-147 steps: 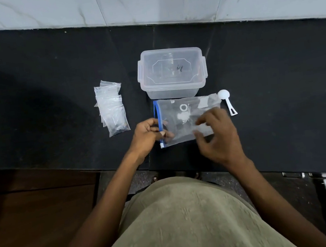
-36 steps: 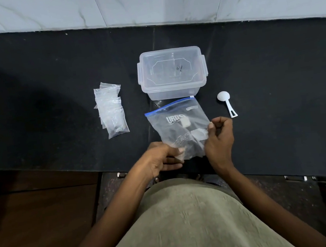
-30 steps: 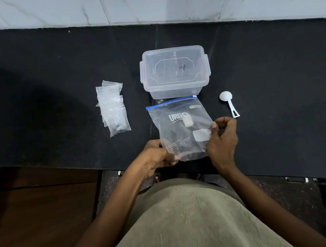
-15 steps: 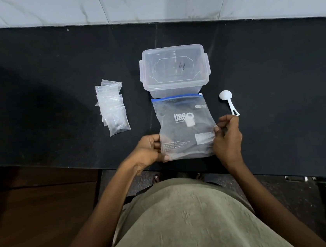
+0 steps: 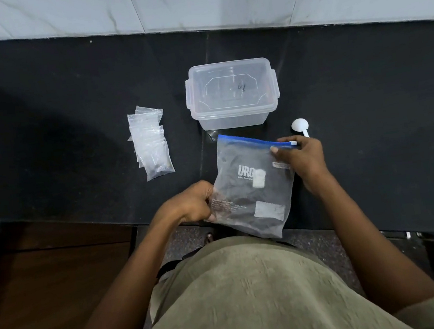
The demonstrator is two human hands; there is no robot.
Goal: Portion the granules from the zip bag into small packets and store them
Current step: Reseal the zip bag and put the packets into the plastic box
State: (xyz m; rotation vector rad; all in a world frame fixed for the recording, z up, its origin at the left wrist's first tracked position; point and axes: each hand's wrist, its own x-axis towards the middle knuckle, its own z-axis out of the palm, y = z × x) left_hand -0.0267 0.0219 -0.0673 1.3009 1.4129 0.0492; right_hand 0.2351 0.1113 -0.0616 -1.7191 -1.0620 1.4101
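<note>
Centrally, just above the near edge of the black countertop (image 5: 46, 146), a clear zip bag (image 5: 253, 187) with a blue zipper strip (image 5: 251, 140) along its top is held up between both hands. Its lower left side is gripped by the left hand (image 5: 190, 205), whose fingers are curled closed on the plastic. The right end of the zipper strip is pinched by the right hand (image 5: 301, 157), with thumb and fingers closed at the white slider (image 5: 293, 143). White lettering and a small white label can be seen on the bag's face; dark contents are visible through the plastic, though individual granules cannot be made out. Beyond the bag, a clear plastic container (image 5: 232, 95) is set with its lid on. To the left, well apart from the bag, a small stack of clear packets (image 5: 149, 142) is laid flat. A white scoop (image 5: 300, 125) is seen just beyond the right hand, its handle partly hidden by the knuckles.
</note>
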